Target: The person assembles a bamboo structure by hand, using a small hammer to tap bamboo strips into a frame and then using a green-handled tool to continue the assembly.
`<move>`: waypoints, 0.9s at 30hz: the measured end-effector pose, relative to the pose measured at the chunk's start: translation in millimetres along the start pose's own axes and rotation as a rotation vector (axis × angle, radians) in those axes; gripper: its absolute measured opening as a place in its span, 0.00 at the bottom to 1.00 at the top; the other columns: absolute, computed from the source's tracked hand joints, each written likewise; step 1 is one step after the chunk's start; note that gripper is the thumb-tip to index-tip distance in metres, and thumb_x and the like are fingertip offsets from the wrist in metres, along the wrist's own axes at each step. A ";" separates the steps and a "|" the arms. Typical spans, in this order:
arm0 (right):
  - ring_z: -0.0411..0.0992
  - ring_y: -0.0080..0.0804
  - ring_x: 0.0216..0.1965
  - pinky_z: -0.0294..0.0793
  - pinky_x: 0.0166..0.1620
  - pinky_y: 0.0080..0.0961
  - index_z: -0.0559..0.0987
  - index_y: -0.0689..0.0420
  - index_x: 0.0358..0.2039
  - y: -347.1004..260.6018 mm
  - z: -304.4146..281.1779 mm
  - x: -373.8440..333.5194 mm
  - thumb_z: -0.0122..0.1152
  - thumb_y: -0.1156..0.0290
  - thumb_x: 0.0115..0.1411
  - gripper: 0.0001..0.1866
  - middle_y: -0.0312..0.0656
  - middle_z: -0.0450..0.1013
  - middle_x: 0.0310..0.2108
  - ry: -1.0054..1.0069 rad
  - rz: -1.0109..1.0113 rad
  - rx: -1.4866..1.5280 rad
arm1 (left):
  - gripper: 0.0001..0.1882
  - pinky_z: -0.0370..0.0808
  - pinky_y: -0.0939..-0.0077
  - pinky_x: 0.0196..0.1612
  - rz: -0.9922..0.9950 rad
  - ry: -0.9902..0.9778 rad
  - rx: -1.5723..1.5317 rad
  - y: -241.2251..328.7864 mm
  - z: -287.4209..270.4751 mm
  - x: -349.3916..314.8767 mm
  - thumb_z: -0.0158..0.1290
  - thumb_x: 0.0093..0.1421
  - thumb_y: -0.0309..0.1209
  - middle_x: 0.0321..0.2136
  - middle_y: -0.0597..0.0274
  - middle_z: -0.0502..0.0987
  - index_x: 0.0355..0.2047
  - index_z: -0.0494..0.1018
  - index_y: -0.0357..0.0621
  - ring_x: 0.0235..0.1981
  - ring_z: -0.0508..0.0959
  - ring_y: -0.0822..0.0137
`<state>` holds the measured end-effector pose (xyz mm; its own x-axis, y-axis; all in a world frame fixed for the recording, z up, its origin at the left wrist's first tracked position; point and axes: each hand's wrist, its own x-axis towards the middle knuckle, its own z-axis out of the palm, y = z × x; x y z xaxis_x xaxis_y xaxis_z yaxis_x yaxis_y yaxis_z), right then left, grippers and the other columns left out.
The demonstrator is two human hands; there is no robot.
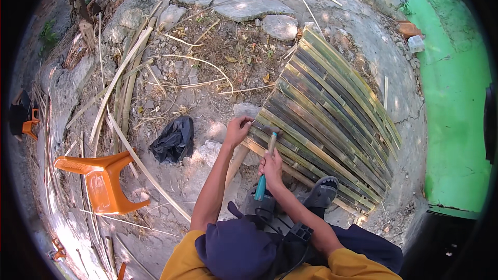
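Right hand: the right hand [272, 168] is closed around the handle of a hammer [265, 170] — teal grip low in the fist, wooden shaft running up to a dark head that sits at the near edge of the bamboo mat.
Left hand: the left hand [237, 130] is curled, fingertips pinched down on the near end of a bamboo slat at the mat's lower left corner; what it pinches is too small to tell.
Bamboo mat: the bamboo mat [332, 114] lies flat on the ground, a panel of split green-brown slats laid side by side, slanting from upper middle to lower right.
Foot: a dark sandal [321, 193] rests on the mat's near edge, just right of the hammer hand.
Ground: the ground [218, 57] is bare dirt with flat stones and dry litter.
Loose strips: long pale bamboo strips [122, 80] lie scattered at left, well apart from the mat.
Black bag: a crumpled black plastic bag [174, 141] lies left of the left arm.
Stool: an orange plastic stool [104, 181] lies on its side at lower left.
Wall: a green wall [454, 109] runs along the right side.
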<state>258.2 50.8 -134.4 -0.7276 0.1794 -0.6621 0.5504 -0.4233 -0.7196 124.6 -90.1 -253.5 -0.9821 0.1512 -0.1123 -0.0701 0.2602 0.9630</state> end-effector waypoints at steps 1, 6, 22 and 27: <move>0.59 0.20 0.13 0.63 0.15 0.24 0.64 0.52 0.47 -2.0 -3.6 4.0 0.44 0.67 0.78 0.04 0.32 0.62 0.23 -0.034 -0.022 0.041 | 0.11 0.74 0.73 0.39 0.009 -0.013 0.027 -0.5 1.2 0.5 0.58 0.65 0.28 0.28 0.63 0.80 0.46 0.82 0.38 0.31 0.76 0.73; 0.59 0.19 0.12 0.63 0.14 0.24 0.65 0.53 0.47 12.0 -2.2 -13.2 0.43 0.69 0.78 0.03 0.32 0.61 0.22 0.155 -0.103 0.080 | 0.11 0.75 0.74 0.39 -0.007 -0.055 0.113 -0.7 1.6 1.8 0.57 0.66 0.27 0.29 0.63 0.81 0.46 0.82 0.38 0.32 0.77 0.74; 0.60 0.18 0.12 0.64 0.14 0.23 0.65 0.52 0.48 1.2 12.8 2.0 0.46 0.67 0.78 0.05 0.31 0.62 0.22 -0.011 -0.057 -0.055 | 0.12 0.77 0.66 0.42 -0.006 -0.019 -0.019 -2.2 4.5 1.4 0.58 0.65 0.29 0.28 0.55 0.83 0.46 0.84 0.43 0.31 0.79 0.64; 0.60 0.20 0.12 0.64 0.13 0.25 0.65 0.54 0.46 9.4 16.9 -4.5 0.45 0.68 0.78 0.04 0.32 0.61 0.21 0.167 -0.113 0.110 | 0.12 0.77 0.67 0.40 0.028 -0.017 0.020 -10.5 -0.5 2.0 0.58 0.65 0.30 0.28 0.55 0.82 0.47 0.84 0.43 0.30 0.79 0.65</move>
<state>259.8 31.0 -134.7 -0.6991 0.3722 -0.6105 0.4144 -0.4849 -0.7702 123.3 -93.1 -263.6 -0.9805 0.1747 -0.0896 -0.0389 0.2745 0.9608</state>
